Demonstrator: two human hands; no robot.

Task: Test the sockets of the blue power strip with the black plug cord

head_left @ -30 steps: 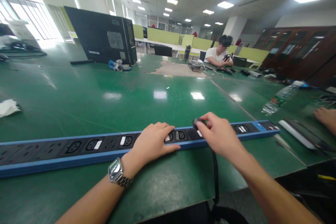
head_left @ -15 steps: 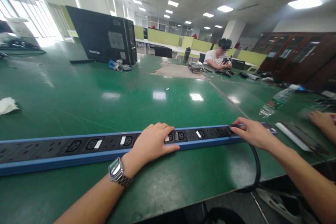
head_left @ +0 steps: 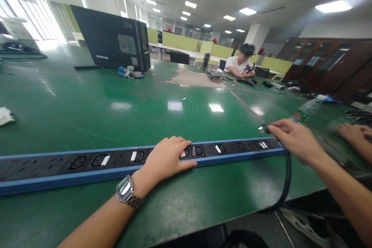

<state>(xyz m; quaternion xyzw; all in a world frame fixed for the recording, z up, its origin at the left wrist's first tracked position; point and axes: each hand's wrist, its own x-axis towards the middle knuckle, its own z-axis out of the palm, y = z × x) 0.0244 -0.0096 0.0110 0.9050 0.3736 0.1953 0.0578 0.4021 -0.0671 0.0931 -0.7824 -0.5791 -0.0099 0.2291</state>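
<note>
A long blue and black power strip (head_left: 229, 152) lies across the near part of the green table, several of its sockets marked with white stickers. My left hand (head_left: 170, 159), with a watch at the wrist, grips the strip around its middle, fingers over the top and thumb along the near side. Above the strip's right end, my right hand (head_left: 296, 139) pinches a black plug (head_left: 265, 128) with metal prongs pointing left. The plug is apart from the strip. Its thick black power cord (head_left: 287, 178) hangs from my right hand and curves down past the table's near edge.
A black computer tower (head_left: 116, 42) and gloves (head_left: 130, 72) stand far left on the green table (head_left: 139, 112). A plastic bottle (head_left: 308, 109) lies tilted at right, near another person's hand (head_left: 353, 133). A seated person (head_left: 240, 64) is at the far side.
My right hand has lifted the plug off the strip's right end, up and to the right, baring the stickered socket there. My left hand stays on the strip.
</note>
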